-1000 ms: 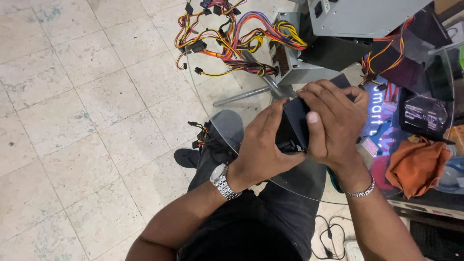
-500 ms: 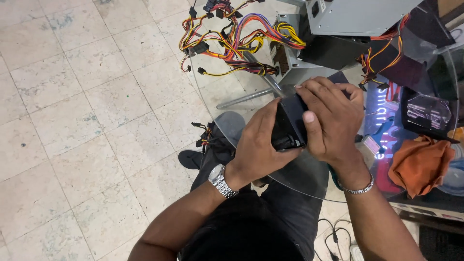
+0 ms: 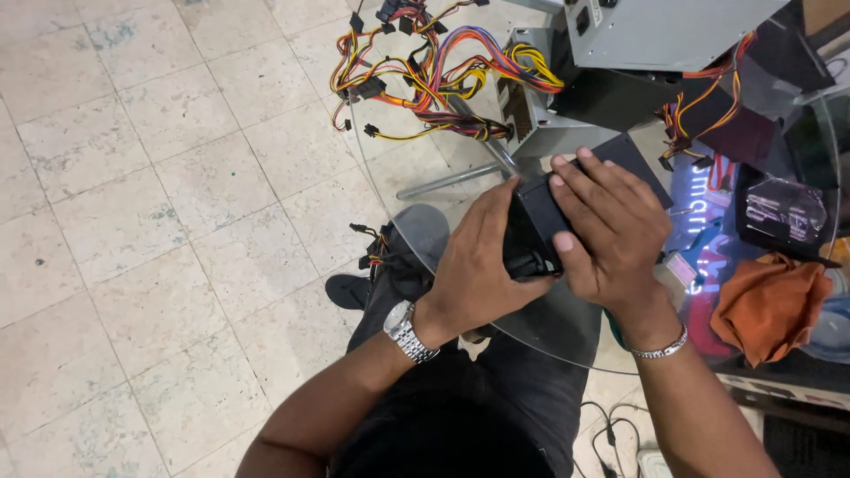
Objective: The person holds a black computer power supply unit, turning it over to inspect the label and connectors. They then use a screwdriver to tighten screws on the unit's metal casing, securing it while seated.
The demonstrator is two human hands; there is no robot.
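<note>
Both hands hold one black box-shaped part [image 3: 536, 232] above the near edge of the round glass tabletop [image 3: 416, 168], over the person's lap. The left hand [image 3: 478, 265] has its grip closed around the left and lower side of the part, with the fingers going up along its side. The right hand [image 3: 611, 232] lies on top and on the right side, its grip also closed on the part, with the thumb pressed on the front face. The hands cover most of the part, so its full shape is hard to tell; the visible surface is dark and matte, with a rounded piece at the lower end. Behind the hands, on the glass, lies a thick bundle of coloured wires [image 3: 443, 71] in yellow, red, orange and purple with small black plugs. Next to it stand grey metal boxes [image 3: 655, 31], with flat sheet-metal walls and one vented side. A flat black panel [image 3: 633, 159] lies just behind the right hand. To the right there is a crumpled orange cloth [image 3: 766, 305], soft and folded, and a dark shiny item [image 3: 784, 212] beside it. The left wrist carries a silver metal watch [image 3: 407, 332], the right wrist a thin silver bracelet [image 3: 660, 347]. Under the glass, the floor [image 3: 133, 221] is of pale worn square tiles.
</note>
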